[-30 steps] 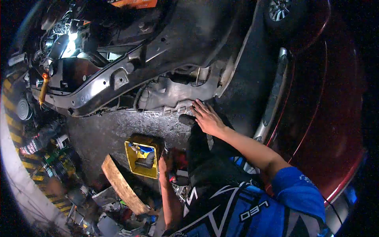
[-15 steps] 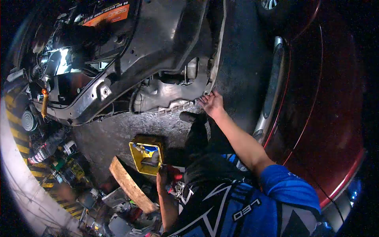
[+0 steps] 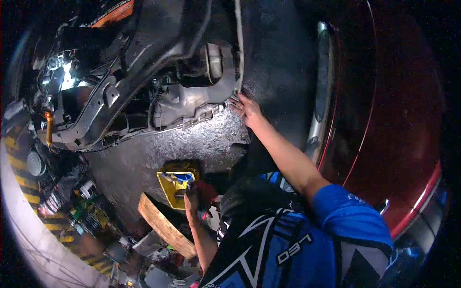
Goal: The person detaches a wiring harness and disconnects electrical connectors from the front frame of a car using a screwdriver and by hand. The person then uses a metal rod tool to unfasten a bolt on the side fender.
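My right hand [image 3: 246,110] reaches up to the lower corner of a grey car body panel [image 3: 189,98]. Its bent fingers and thumb close on the end of the panel's long pale edge [image 3: 239,53]. Lower down, my left hand [image 3: 190,198] is raised beside a yellow plastic bin [image 3: 169,193] on the floor. The fingers look curled round a small dark thing, too dim to name. Inside the bin lie blue and dark items. A bright patch of light falls on the floor below the panel.
A dark red car [image 3: 384,120] with a grey side step [image 3: 322,81] stands on the right. A curved wooden board [image 3: 163,223] lies near my left forearm, beside cluttered tools and parts. An orange-handled part [image 3: 49,127] hangs at the engine bay. A yellow-black striped curb [image 3: 26,182] borders the left.
The view has shifted, so the car panel appears farther left and higher. My left hand has come up closer to the bin's edge. The floor below the panel is lit more brightly.
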Demonstrator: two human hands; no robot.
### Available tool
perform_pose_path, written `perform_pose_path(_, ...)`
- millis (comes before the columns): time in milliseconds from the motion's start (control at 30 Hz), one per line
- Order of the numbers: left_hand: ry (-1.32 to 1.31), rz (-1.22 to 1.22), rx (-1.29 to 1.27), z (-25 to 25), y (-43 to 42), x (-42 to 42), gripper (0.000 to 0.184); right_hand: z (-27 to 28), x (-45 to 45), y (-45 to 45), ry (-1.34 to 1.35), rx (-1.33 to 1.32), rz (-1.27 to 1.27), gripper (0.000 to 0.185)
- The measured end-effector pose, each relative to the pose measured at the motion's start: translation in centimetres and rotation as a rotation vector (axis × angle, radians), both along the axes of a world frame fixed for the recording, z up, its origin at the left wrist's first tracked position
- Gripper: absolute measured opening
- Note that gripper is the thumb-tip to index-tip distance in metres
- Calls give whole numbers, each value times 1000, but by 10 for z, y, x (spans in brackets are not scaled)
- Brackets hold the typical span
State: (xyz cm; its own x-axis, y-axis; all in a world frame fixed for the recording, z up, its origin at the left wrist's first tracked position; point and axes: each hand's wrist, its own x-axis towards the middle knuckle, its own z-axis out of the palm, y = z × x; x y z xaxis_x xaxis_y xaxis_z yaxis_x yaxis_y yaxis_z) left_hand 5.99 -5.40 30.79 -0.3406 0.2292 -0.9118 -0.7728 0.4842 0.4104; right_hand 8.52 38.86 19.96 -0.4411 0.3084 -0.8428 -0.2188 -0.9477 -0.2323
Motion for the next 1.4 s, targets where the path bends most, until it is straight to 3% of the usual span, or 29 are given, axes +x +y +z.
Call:
perform_pose_path(33, -24, 10, 23, 0, -4, 0, 35, -2, 0, -1, -19, -10, -1, 38)
perform_pose_path(200, 56, -9, -21, 8, -56, 21, 35, 5, 7, -10, 15, 166, -18, 36)
perform_pose_path(400, 271, -5, -157, 10, -150, 93, 35, -13, 67, -66, 40, 335, 246, 38)
perform_pose_path(533, 351, -39, -250, 4, -206, 165, 35, -43, 137, -105, 24, 271, 433, 41)
perform_pose_path(733, 401, -112, -361, -13, -271, 253, 37, -47, 251, -128, -389, 415, 557, 40)
perform_pose_path(800, 400, -128, -384, -16, -281, 274, 38, -150, 305, -127, -694, 888, 781, 35)
perform_pose_path(867, 395, -136, -408, -21, -291, 292, 39, -95, 336, -126, -760, 911, 812, 30)
perform_pose_path(933, 401, -121, -431, -26, -295, 304, 39, -113, 365, -120, -712, 947, 816, 29)
perform_pose_path(1000, 409, -93, -447, -31, -294, 314, 40, -132, 388, -104, -826, 1384, 1293, 32)
perform_pose_path(1067, 423, -60, -453, -37, -288, 321, 41, -104, 383, -88, -794, 1620, 1783, 37)
perform_pose_path(1133, 456, -20, -450, -42, -278, 319, 43, -91, 372, -90, -722, 1429, 1330, 31)
perform_pose_path(1167, 469, -3, -448, -45, -271, 319, 43, -103, 362, -83, -666, 1167, 1202, 23)
perform_pose_path(1233, 509, 42, -431, -52, -259, 315, 44, -72, 332, -75, -530, 776, 1012, 22)
perform_pose_path(1267, 515, 74, -405, -57, -253, 313, 45, -26, 311, -79, -454, 645, 951, 25)
perform_pose_path(1333, 700, 92, -519, -19, -207, 300, 42, -4, 284, -72, -392, 679, 948, 27)
perform_pose_path(1400, 763, 135, -531, -25, -189, 294, 44, 10, 269, -63, -348, 695, 956, 30)
